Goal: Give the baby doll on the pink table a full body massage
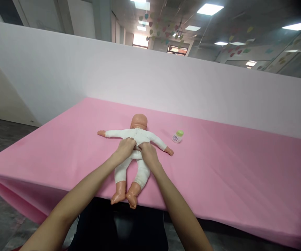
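Note:
A baby doll [138, 134] with a white cloth body lies face down on the pink tablecloth, its head away from me and its feet at the near edge. Its arms are spread to both sides. My left hand [126, 146] rests on the left of the doll's lower back, fingers curled in. My right hand [147, 150] lies close beside it on the right of the back, also with bent fingers. The knuckles nearly meet at the middle. Whether the fingers pinch the white cloth is hidden. To the right of the doll stands a small clear jar [177, 138] with a green lid.
The pink-covered table [231, 167] reaches far to the right, its cloth hanging over the near edge. A white partition [166, 83] runs along the back. On the left, a pale panel [4, 94] stands by the grey floor.

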Motion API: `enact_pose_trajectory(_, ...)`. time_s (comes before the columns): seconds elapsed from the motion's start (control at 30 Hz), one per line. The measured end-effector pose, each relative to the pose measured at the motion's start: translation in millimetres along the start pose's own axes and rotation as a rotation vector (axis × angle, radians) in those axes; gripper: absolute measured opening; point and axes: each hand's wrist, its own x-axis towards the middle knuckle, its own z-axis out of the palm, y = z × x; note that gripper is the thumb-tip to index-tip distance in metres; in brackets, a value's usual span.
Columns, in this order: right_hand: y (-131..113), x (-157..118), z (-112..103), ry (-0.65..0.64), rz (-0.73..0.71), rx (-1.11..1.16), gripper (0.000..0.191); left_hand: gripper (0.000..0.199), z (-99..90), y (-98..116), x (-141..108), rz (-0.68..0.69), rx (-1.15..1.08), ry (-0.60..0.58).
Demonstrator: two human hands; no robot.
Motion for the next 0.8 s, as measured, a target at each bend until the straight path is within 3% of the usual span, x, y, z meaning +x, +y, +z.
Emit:
enact_pose_trajectory(0.2, -3.6, 6.5, 12.8, 0.03, 0.025, -0.052, 0.026, 0.031, 8.8, 0.6, 10.8, -0.013, 0.075, -0.024)
enact_pose_trajectory(0.33, -3.9, -2.7, -1.4, 0.037, 0.021, 0.004, 0.025, 0.029, 4.0, -2.3, 3.1, -0.004, 0.034, 0.009)
enact_pose_trajectory(0.53, -6.3, -29.8, -24.2, 0.015, -0.066, 0.094, 0.026, 0.015, -11.2, -2.2, -30.9, 0.026, -0.07, 0.016)
enact_pose_trajectory(0.63, -7.9, -33.2, -15.9, -0.01, -0.074, 0.037, 0.027, 0.011, -8.4, 2.0, -37.7, 0.034, -0.037, -0.019)
enact_pose_trajectory(0.8, -8.3, -28.4, 11.4, 0.004, -0.076, -0.169, 0.031, 0.025, 7.4, 9.0, -32.4, 0.04, 0.067, -0.025)
